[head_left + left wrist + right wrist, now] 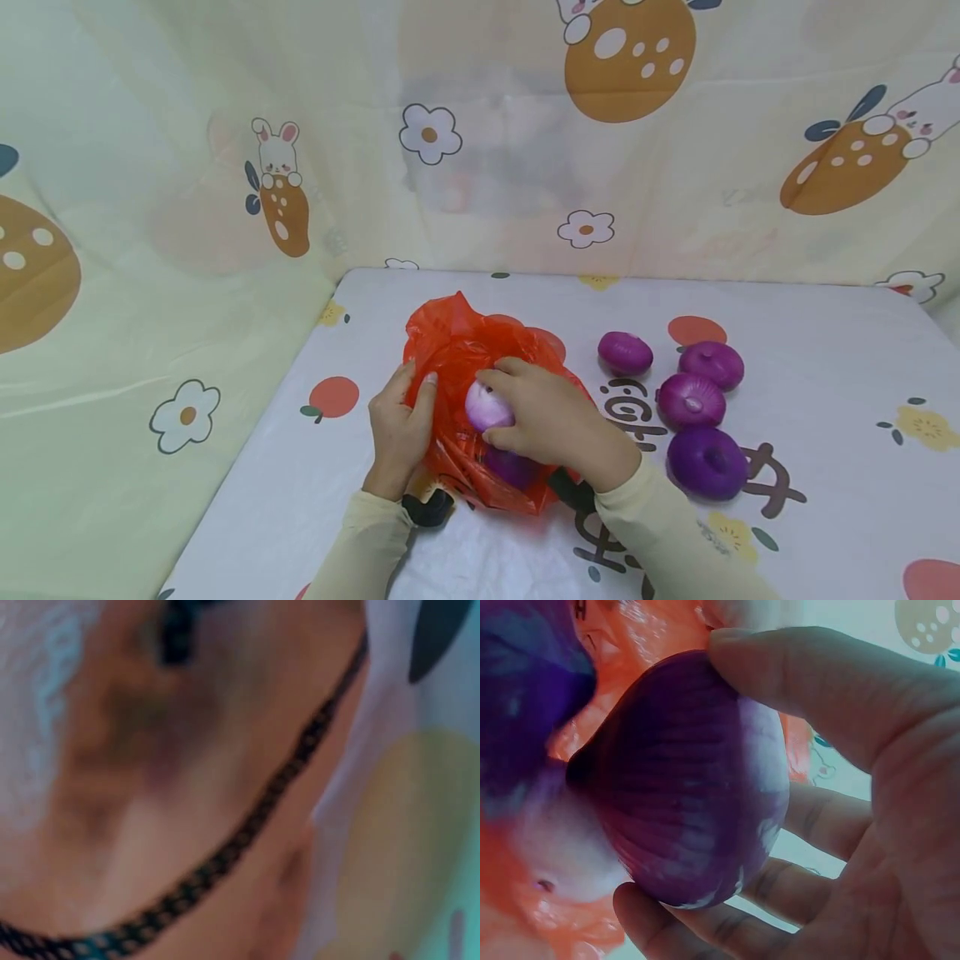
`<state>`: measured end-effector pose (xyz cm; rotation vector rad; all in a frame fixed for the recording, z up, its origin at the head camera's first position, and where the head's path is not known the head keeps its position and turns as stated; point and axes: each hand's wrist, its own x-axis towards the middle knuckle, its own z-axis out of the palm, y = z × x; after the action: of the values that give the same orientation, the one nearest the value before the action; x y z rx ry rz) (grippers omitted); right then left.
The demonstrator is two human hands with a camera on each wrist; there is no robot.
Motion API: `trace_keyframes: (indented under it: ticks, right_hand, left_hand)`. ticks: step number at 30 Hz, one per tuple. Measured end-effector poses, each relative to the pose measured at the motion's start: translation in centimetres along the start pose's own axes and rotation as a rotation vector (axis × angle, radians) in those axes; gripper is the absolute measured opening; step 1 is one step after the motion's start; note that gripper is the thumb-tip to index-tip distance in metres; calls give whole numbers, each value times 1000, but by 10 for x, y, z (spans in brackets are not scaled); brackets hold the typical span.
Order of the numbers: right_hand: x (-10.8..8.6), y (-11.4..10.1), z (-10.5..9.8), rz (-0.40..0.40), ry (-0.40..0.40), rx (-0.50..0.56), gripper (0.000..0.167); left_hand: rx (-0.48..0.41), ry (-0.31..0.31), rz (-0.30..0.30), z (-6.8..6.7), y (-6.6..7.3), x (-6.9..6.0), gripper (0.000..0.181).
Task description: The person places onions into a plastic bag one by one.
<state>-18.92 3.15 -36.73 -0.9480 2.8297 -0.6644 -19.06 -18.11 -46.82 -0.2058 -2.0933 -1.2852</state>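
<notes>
A crinkled red plastic bag (457, 342) sits mouth-up on the table, its left edge pinched by my left hand (400, 429), thumb in front and fingers partly hidden behind it. My right hand (551, 417) reaches over the bag's mouth and grips a purple onion (682, 780), its pale end facing the head camera. A darker purple onion (512, 467) lies below that hand inside the bag. In the right wrist view a paler onion (570, 847) also shows beyond the held one. The left wrist view is blurred, mostly skin and a black woven strap (247, 832).
Several purple onions lie on the table right of the bag: one alone (626, 353), then a column of a far one (712, 365), a middle one (692, 401) and a dark near one (708, 463). A printed cloth covers the table (825, 358); patterned curtains (495, 183) hang behind and left.
</notes>
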Motion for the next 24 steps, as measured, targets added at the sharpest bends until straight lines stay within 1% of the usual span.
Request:
trace_keyframes:
  ticks: [7,15,24]
  right_hand:
    - [2,-4,9,5,-29,15,68]
    - [7,-3,20,-15,-33,-8,67]
    - [8,-4,24,-19,-28,-33,69]
  left_hand:
    - [-1,-5,-4,0,-1,0,32]
    - [11,4,13,1,0,0,32]
    - [10,-1,2,0,0,0,32]
